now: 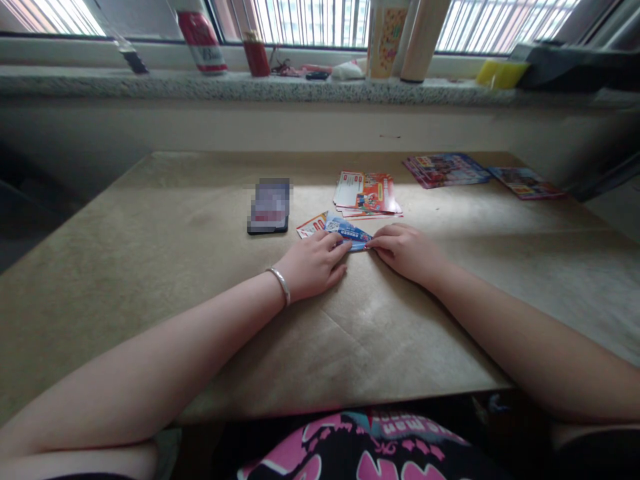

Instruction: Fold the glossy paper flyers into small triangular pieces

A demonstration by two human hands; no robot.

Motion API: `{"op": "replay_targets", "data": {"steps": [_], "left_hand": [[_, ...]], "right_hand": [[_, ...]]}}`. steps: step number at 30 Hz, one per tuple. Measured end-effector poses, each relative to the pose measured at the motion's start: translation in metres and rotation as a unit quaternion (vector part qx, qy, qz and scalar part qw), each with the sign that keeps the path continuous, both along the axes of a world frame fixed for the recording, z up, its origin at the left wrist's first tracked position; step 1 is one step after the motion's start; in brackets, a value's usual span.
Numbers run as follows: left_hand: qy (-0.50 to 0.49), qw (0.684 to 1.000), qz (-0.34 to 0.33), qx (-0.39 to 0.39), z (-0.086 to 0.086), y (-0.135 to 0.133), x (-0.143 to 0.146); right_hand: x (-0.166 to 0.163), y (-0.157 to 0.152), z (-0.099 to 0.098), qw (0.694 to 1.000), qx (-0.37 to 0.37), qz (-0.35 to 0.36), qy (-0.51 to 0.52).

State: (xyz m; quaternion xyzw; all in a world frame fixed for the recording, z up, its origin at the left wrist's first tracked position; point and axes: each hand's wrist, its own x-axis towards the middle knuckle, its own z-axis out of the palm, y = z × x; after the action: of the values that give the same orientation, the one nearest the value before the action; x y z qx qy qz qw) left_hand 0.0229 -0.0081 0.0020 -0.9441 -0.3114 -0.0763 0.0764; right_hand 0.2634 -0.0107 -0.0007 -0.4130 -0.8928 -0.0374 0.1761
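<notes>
A partly folded paper flyer (pixel 347 231), blue and white with an orange-and-white flap on its left, lies on the table before me. My left hand (pixel 320 261), with a silver bangle on the wrist, rests over its lower left part, the curled fingers pressing it down. At the flyer's right end, my right hand (pixel 405 250) pinches the corner between thumb and fingertips. Just beyond the flyer is a small stack of orange-and-white flyers (pixel 367 192). Left of it lies a phone-like dark device (pixel 270 207), its screen pixelated.
Colourful printed flyers (pixel 447 169) lie at the back right of the table (pixel 175 267), with another pile (pixel 526 182) beside them. Along the stone windowsill (pixel 300 90) stand a red can (pixel 203 41), a red bottle (pixel 257 55), a tall cylinder (pixel 424 40) and a yellow object (pixel 501 73).
</notes>
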Motion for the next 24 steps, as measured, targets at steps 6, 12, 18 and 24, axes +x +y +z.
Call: {"op": "replay_targets", "data": {"steps": [6, 12, 18, 24], "left_hand": [[0.007, 0.999, -0.032, 0.013, -0.003, 0.005, -0.0017], [0.002, 1.0, -0.016, 0.006, -0.0022, 0.0047, -0.0023], [0.0, 1.0, -0.022, -0.007, -0.0013, 0.0053, -0.0012], [-0.013, 1.0, -0.022, -0.004, -0.0031, 0.0064, -0.0012]], "right_hand": [[0.0011, -0.0003, 0.0016, 1.0, -0.002, -0.009, -0.004], [0.0014, -0.0007, 0.0026, 1.0, 0.003, -0.007, -0.009], [0.0016, -0.0015, 0.0015, 1.0, -0.007, -0.012, -0.012], [0.0016, -0.0021, 0.0015, 1.0, -0.004, -0.01, -0.006]]}}
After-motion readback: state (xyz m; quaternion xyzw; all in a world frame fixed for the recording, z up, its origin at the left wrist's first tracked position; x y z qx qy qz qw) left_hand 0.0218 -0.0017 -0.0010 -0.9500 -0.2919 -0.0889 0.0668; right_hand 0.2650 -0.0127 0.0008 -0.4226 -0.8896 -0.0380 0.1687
